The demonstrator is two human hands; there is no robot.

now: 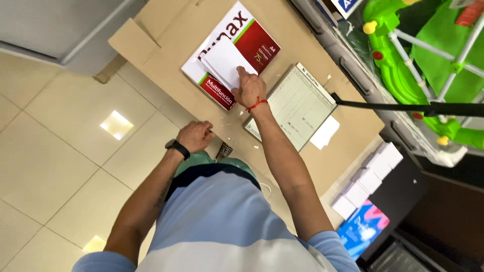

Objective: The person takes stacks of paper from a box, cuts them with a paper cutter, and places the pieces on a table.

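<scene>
Upper centre: right hand (pixel 248 89) pinching white sheets (pixel 224 63) atop red/white paper ream (pixel 254 43) on cardboard (pixel 171 55); left hand (pixel 194 136) fisted, contents unclear; loose pinch w/ sheets overhanging may let them fan or slide off.

Single head cam, looks steeply down past torso at hands and cardboard-topped table (pixel 166 60); mid-close, tilted frame.

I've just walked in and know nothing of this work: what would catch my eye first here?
First, the red and white ream of paper on the brown cardboard, with the right hand pressing white sheets onto it. Beside it lies a ruled pad; the left hand is curled nearer the body. Bright green plastic furniture stands at the far right.
</scene>
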